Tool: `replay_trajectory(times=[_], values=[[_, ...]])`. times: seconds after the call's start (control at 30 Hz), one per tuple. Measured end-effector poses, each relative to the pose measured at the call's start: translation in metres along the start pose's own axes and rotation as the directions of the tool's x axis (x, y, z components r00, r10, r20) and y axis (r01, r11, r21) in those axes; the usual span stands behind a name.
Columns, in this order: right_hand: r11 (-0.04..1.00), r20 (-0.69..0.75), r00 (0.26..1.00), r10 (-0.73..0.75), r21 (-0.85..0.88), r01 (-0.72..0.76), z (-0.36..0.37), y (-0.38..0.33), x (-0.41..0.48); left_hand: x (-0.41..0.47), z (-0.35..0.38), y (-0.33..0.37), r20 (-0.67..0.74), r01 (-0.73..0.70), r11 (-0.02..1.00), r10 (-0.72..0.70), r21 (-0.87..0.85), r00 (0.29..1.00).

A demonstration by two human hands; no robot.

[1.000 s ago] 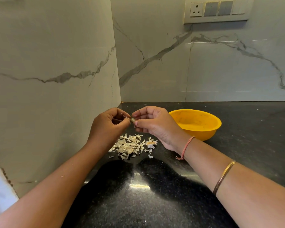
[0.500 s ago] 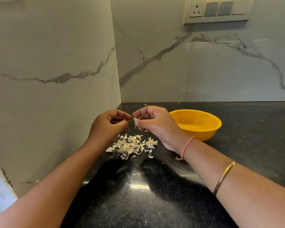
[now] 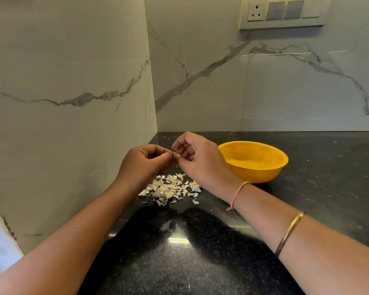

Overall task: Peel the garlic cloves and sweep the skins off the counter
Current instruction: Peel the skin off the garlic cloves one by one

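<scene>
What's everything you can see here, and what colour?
garlic clove: one, pale, pinched between both hands above the skins
garlic skins: one pile, whitish, on the counter under the hands
bowl: one, yellow, on the counter right of the hands
counter: one, black speckled, lower half
wall: white marble, grey veins, behind and left
switch plate: one, cream, top right on wall
thread band: one, pink, right wrist
bangle: one, gold, right forearm
left hand: one, pinches the clove
right hand: one, pinches the clove
</scene>
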State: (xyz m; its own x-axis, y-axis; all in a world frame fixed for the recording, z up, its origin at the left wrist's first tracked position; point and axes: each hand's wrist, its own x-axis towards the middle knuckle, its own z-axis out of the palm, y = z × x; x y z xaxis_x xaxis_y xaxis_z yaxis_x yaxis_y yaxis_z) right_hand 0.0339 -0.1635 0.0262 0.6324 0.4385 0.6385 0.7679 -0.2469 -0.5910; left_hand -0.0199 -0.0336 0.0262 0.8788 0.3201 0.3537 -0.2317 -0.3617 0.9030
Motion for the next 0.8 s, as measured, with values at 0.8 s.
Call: replay_trajectory(times=[0.8], values=[[0.962, -0.021, 0.992, 0.123, 0.247, -0.114, -0.0031, -0.0008, 0.0013, -0.0008, 0.0026, 0.0008, -0.015, 0.021, 0.995, -0.022, -0.098, 1.000]])
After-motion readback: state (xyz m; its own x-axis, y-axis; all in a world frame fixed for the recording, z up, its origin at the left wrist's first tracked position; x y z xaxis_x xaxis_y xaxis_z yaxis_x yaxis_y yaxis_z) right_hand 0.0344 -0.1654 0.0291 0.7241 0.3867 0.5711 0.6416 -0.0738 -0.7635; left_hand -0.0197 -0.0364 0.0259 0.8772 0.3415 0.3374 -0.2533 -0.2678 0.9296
